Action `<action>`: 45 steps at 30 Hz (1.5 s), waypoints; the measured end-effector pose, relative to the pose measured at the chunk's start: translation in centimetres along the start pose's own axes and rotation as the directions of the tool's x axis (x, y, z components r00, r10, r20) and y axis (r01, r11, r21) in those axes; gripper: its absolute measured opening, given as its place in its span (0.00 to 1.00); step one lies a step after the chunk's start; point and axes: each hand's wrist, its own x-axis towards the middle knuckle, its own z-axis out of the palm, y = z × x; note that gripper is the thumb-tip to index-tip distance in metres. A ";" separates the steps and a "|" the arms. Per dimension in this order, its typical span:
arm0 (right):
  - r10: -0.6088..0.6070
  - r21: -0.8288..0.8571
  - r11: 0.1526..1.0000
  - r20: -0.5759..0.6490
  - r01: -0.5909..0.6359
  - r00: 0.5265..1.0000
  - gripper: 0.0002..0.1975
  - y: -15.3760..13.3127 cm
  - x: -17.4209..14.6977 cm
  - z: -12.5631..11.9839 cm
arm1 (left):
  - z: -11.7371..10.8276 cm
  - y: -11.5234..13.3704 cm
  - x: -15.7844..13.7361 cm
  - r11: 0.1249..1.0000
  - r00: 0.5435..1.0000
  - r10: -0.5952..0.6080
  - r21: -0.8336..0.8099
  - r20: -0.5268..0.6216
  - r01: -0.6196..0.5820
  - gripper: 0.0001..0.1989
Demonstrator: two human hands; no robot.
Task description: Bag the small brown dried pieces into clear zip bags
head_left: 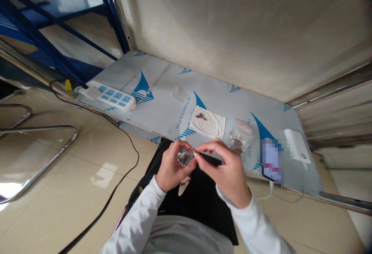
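The left hand (174, 165) has its grip curled around a small clear container (184, 158), while the right hand (229, 170) has thumb and forefinger closed at the container's rim on a tiny piece (194, 150) too small to identify. Both are just off the near edge of the film-covered worktop (215, 83), above the black trousers (209, 203); a loosened pinch could therefore drop the piece into the lap or onto the floor, and too hard a squeeze might tip the container. Just beyond, near the middle of that edge, thin brown fragments (200, 117) lie loose on a white cloth (216, 125), where a brushing sleeve could scatter them. Clear plastic bags (241, 134) sit right of it. Toward the right-hand near corner are a phone (271, 163) and a white power bank (297, 143); the phone's white cable (271, 188) drops over the edge, so snagging it could drag the phone off. A power strip (116, 98) lies by the left end.
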 end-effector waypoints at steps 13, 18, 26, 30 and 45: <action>-0.173 -0.176 0.965 0.135 0.196 0.976 0.08 -3.3 -3.2 -0.5 | 0.1 1.0 -1.0 0.967 0.978 0.208 -0.146 -0.029 -0.210 0.15; -0.168 -0.072 0.983 0.014 0.169 0.986 0.10 -2.9 -2.8 -1.3 | -0.4 1.1 -0.7 0.958 0.968 0.242 -0.143 -0.062 -0.249 0.16; 0.088 -0.288 0.949 -0.147 -0.127 0.985 0.11 12.3 3.6 0.2 | -0.5 1.4 -0.5 0.959 0.959 0.240 -0.120 -0.149 -0.258 0.18; 0.094 -0.362 0.924 -0.090 -0.120 0.992 0.15 17.5 6.5 2.7 | -0.8 1.9 -0.3 0.940 0.942 0.287 -0.142 -0.173 -0.312 0.19; 0.101 -0.283 0.948 -0.167 -0.145 0.981 0.09 14.6 6.9 3.6 | -0.7 2.1 -0.7 0.955 0.953 0.262 -0.105 -0.152 -0.279 0.17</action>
